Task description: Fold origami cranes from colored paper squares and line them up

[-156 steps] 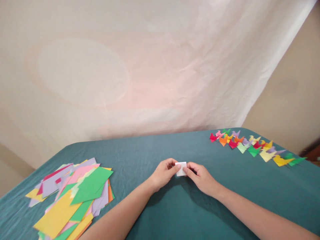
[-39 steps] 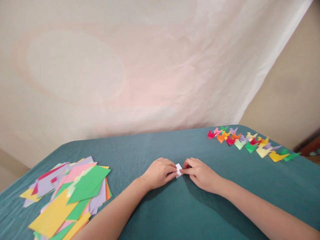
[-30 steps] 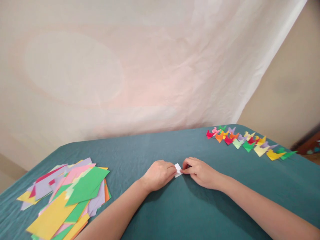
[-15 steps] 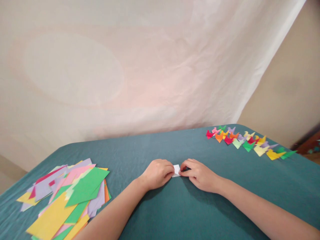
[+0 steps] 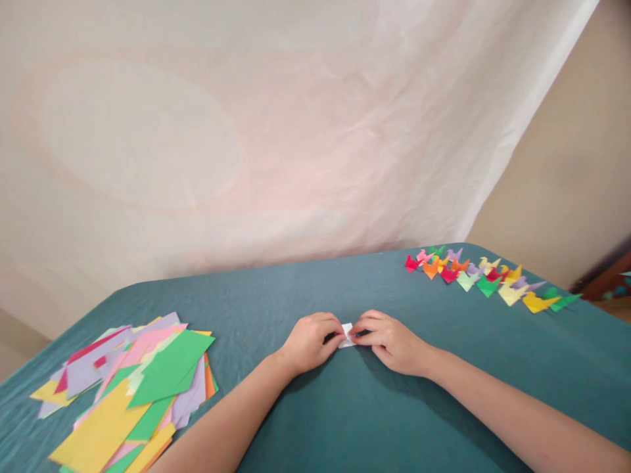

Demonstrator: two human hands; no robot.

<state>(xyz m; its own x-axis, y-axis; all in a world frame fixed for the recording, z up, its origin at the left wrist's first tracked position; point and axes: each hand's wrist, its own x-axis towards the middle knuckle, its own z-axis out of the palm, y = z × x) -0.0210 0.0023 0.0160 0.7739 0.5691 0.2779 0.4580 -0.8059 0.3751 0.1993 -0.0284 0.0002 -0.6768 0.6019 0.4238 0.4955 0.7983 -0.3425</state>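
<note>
A small white folded piece of paper (image 5: 347, 336) lies at the middle of the table, between my two hands. My left hand (image 5: 315, 341) is closed on its left edge, thumb and fingers pinching it. From the other side my right hand (image 5: 387, 343) pinches the paper's right part between thumb and fingertips. The fingers cover both sides of the paper, so its exact folds are too small to make out.
A loose pile of coloured paper sheets (image 5: 167, 371) spreads over the left of the green-covered table (image 5: 305, 289). At the far right stand rows of small folded paper birds (image 5: 488, 286) in several colours. A pale cloth (image 5: 296, 131) hangs behind the table.
My right fingertips have shifted slightly left, further over the white paper. My left thumb and fingers have parted a little, still at the paper's edge.
</note>
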